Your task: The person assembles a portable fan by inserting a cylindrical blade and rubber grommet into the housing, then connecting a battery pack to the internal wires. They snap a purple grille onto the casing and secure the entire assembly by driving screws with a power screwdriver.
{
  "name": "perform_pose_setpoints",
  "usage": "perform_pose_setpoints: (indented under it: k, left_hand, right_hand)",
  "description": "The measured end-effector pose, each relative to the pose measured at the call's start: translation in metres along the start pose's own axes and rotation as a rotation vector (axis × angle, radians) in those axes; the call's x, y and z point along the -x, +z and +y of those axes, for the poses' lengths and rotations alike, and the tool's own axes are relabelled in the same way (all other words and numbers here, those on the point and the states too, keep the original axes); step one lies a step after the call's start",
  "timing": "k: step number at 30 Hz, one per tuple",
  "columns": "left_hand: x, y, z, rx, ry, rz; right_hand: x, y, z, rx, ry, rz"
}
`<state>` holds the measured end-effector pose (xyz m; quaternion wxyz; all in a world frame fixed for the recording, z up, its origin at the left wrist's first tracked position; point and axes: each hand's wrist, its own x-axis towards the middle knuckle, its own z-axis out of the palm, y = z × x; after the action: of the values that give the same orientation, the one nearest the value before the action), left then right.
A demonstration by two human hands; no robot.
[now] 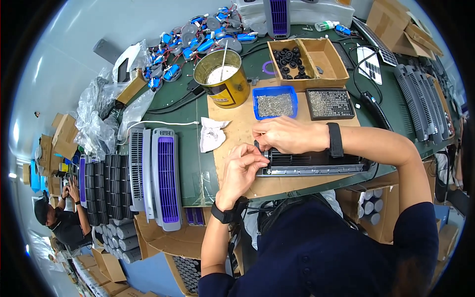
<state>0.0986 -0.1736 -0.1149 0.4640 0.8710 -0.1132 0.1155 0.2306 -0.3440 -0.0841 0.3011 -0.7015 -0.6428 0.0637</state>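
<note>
Beneath my right hand [292,136] and just beside my left hand [240,171], one long dark housing [316,169] lies lengthwise in the head view, on a brown cardboard sheet [240,126]. My right thumb and fingers close on one small black piece [258,145] at the housing's left end; my left fingertips bunch against that same end, and whether they grip it I cannot tell. Toward my body from both hands, the green table [195,173] ends near the housing's near side; the wider room is left of my left hand, where the sheet runs toward one crumpled white paper [213,134].

Beyond my right hand I count one blue tray [295,105], one black tray [332,118] and one two-compartment box [324,79]. Beyond my left hand stands one tin [232,94] with one stick [224,59] in it.

The housing is ribbed, with a straight grey strip along it. Fine silvery bits fill the blue tray; the cardboard box holds glossy black round parts [290,57], too heaped to count. The tin is round, yellow and scuffed.
</note>
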Motion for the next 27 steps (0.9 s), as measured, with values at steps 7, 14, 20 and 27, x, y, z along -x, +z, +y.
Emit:
perform_pose_setpoints:
  k: [7, 14, 20, 27]
  left_hand:
    - [0.004, -0.002, -0.001, 0.122, -0.098, -0.059]
    - [0.021, 0.022, -0.005, 0.285, -0.265, 0.064]
    - [0.014, 0.028, -0.001, 0.367, -0.288, -0.016]
    - [0.017, 0.029, -0.012, 0.356, -0.243, -0.028]
  right_hand:
    - [0.004, -0.011, 0.003, -0.063, 0.113, -0.102]
    - [0.034, -0.123, 0.001, -0.166, 0.421, 0.019]
    - [0.185, -0.168, 0.027, 0.226, 1.028, 0.138]
    - [0.279, -0.103, 0.039, 0.513, 1.164, 0.151]
